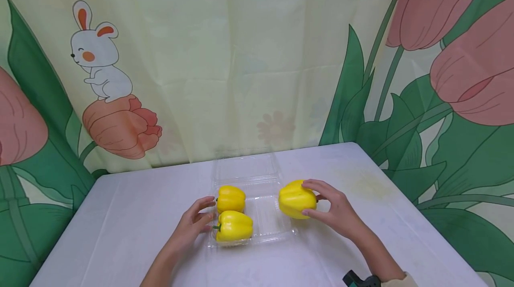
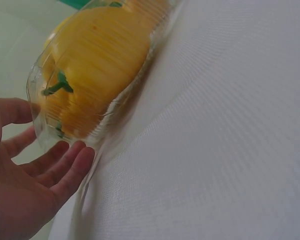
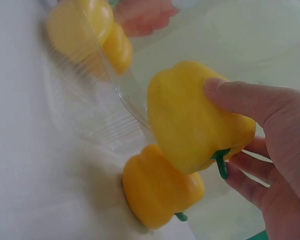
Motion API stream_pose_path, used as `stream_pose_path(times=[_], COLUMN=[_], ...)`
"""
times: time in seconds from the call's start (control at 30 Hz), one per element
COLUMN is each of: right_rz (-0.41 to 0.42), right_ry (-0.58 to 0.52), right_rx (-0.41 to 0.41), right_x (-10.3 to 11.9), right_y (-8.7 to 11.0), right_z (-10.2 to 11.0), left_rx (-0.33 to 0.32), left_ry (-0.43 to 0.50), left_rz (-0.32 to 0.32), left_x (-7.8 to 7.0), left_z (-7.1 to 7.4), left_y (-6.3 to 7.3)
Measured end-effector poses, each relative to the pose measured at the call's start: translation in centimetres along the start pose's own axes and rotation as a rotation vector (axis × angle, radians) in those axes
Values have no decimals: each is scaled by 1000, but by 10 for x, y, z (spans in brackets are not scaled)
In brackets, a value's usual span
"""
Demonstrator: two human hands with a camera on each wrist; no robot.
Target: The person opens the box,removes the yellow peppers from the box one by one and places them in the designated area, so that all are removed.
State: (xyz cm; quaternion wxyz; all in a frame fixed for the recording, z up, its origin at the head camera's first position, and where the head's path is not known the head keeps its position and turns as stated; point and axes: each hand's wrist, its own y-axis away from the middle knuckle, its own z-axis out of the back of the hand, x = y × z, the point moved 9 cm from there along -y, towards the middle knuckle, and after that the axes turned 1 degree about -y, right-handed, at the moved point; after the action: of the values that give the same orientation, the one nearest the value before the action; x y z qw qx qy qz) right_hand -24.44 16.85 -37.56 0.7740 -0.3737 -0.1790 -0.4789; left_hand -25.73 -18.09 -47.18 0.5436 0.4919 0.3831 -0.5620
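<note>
My right hand grips a yellow bell pepper at the right side of a clear plastic clamshell box. Thumb and fingers span the pepper, its green stem toward the palm in the right wrist view. Below it in that view, another yellow pepper rests on the table outside the box; the held one largely hides it in the head view. Two yellow peppers, a rear one and a front one, lie in the box's left half. My left hand touches the box's left wall with loosely extended fingers.
The box's lid lies folded back toward the far table edge. A white cloth covers the table. Behind it hangs a curtain printed with a rabbit and tulips. A dark device is strapped on the right wrist.
</note>
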Motion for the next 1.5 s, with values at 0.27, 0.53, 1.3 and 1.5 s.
stream_pose_path(times=[0.27,0.53,1.3,1.5], right_rz=[-3,6,-42,-52], right_ry=[2,4,22,26], right_rx=[-4,-15,-11,-13], right_x=[-2,-3,-12,-14], right_y=[2,5,11,12], right_z=[2,5,7,8], left_rx=[-10,-14,6,-15], left_ry=[11,5,3,-9], left_rz=[-1,8,12,37], left_x=[0,1,1,3], left_z=[1,1,-1,1], left_y=[0,0,0,0])
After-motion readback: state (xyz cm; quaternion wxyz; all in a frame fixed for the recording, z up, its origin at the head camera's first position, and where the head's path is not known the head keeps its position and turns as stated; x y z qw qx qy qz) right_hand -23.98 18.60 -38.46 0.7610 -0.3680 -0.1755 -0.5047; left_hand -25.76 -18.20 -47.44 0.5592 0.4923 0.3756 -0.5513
